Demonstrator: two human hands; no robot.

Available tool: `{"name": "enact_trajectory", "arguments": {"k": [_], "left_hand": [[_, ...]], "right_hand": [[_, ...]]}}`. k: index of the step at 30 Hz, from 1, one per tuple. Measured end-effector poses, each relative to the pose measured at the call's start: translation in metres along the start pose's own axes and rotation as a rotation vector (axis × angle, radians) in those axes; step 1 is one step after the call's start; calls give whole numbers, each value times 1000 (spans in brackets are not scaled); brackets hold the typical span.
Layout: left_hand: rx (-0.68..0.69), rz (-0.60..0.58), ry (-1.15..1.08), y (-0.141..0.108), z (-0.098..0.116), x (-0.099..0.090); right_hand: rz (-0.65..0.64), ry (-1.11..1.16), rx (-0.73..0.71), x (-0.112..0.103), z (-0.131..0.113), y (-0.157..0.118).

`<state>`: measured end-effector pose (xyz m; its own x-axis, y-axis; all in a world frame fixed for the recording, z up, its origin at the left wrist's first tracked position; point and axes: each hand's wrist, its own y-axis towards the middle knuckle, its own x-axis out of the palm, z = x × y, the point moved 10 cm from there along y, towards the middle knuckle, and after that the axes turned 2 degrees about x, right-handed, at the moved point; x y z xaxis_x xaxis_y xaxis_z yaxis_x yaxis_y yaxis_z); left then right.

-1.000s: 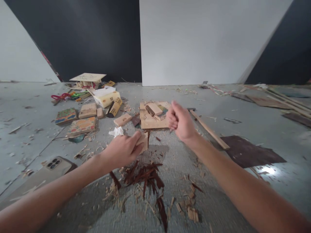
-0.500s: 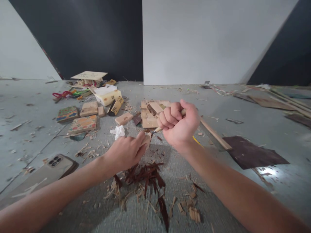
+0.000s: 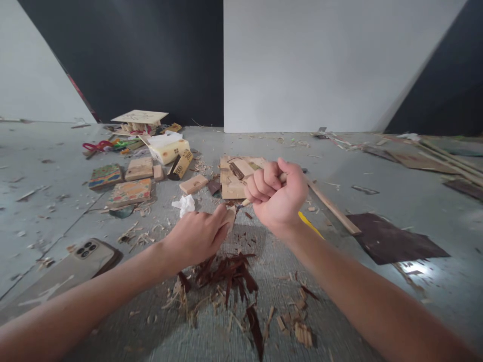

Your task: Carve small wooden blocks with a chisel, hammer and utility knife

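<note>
The left hand (image 3: 196, 234) grips a small wood piece (image 3: 231, 219); the right hand (image 3: 279, 197) is fisted around a tool (image 3: 245, 202), its tip at the piece's edge. Brown scraps (image 3: 227, 275) lie toward the near edge of the desk (image 3: 256, 147). A board (image 3: 233, 191) sits beyond the hands, a tissue (image 3: 184, 204) just beside the left one. Toward the left edge are painted blocks (image 3: 130, 192) and, nearer, a phone (image 3: 86, 259); toward the right edge, a hammer (image 3: 335, 209) and a dark sheet (image 3: 400, 239).
</note>
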<state>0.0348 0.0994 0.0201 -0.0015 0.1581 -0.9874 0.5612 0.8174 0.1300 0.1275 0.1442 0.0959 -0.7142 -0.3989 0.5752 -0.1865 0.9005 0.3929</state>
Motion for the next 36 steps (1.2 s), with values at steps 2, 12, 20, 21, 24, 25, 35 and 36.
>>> {"name": "enact_trajectory", "arguments": {"k": [2,12,20,21,24,25,35,36], "left_hand": [[0,-6,-3,0,0,0],[-16,-35,-3,1,0,1],[-18,-11,-11,0,0,-4],[-26,-8,-9,0,-1,-4],[-34,5,-16,0,-2,-6],[-33,7,-24,1,-2,-6],[-16,34,-92,2,8,-6],[-21,29,-92,2,8,-7]], "right_hand": [[-7,6,-6,1,0,0],[-9,-61,-8,3,-1,-1],[-31,-108,-38,8,-2,-4],[-31,-116,-39,9,-2,-4],[-31,-135,-44,9,-1,-4],[-29,-140,-49,9,-2,-4],[33,-249,-152,12,3,-12],[14,-297,-161,14,4,-13]]}}
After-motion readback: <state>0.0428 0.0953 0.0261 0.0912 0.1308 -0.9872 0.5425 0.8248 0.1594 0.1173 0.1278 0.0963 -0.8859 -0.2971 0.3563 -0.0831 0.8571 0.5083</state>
